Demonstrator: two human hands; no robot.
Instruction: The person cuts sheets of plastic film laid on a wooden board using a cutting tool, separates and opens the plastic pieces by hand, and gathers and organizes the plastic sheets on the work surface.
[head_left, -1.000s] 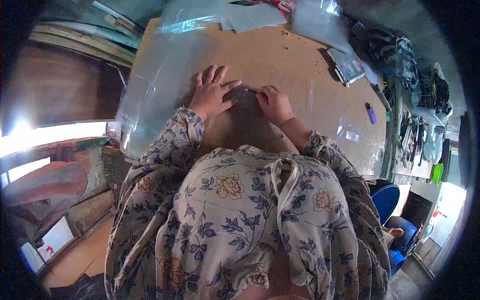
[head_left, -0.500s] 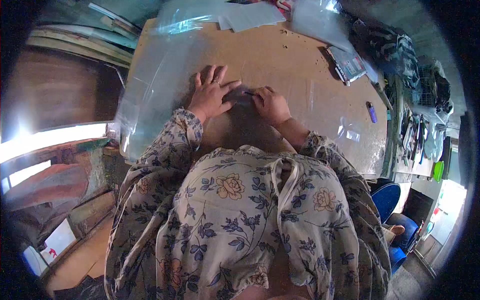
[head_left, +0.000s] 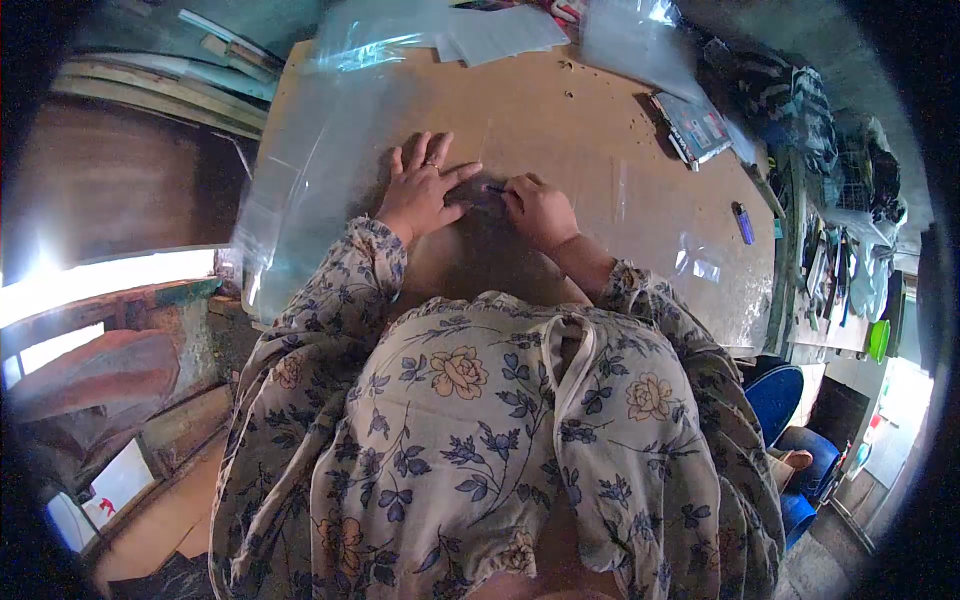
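My left hand (head_left: 425, 190) lies flat on the wooden table (head_left: 520, 105) with its fingers spread and a ring on one finger. To its right, my right hand (head_left: 542, 212) is closed in a pinch around a small, thin dark object (head_left: 495, 188), too small to name, whose tip points toward the left hand. The surface between the hands is in shadow. Clear plastic sheeting (head_left: 345, 130) covers the left side of the table.
White sheets (head_left: 505, 35) and more clear plastic (head_left: 635, 45) lie at the far edge. A flat printed packet (head_left: 695, 130) and a purple lighter (head_left: 743, 223) rest on the right. Beyond the table's right side is a blue chair (head_left: 772, 400).
My right hand has shifted very slightly, with its fingers still pinched. The left hand has stayed almost in place.
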